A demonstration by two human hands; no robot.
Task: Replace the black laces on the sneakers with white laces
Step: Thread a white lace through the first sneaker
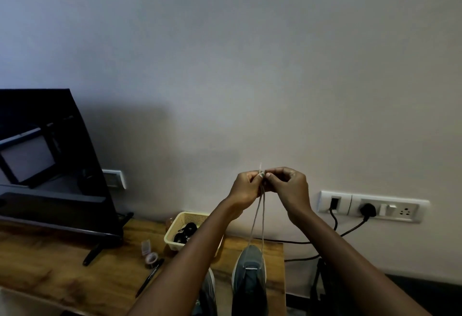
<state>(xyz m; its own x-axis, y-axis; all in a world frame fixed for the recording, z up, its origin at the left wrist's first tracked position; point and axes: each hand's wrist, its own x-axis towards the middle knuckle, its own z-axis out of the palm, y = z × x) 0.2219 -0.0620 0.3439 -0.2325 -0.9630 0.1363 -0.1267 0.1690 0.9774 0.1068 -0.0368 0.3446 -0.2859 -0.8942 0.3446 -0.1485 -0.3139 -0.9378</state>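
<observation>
Left hand (246,185) & right hand (285,183) both pinch white lace (260,215) ends, pulled up taut from sneaker (250,275) at tabletop's right edge.

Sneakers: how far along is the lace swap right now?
Black laces already lie in the basket, so at least some are out. Both hands, left hand and right hand, pinch the white lace ends, held up from the right sneaker. Its upper eyelets look unlaced. The other sneaker is mostly hidden.
</observation>
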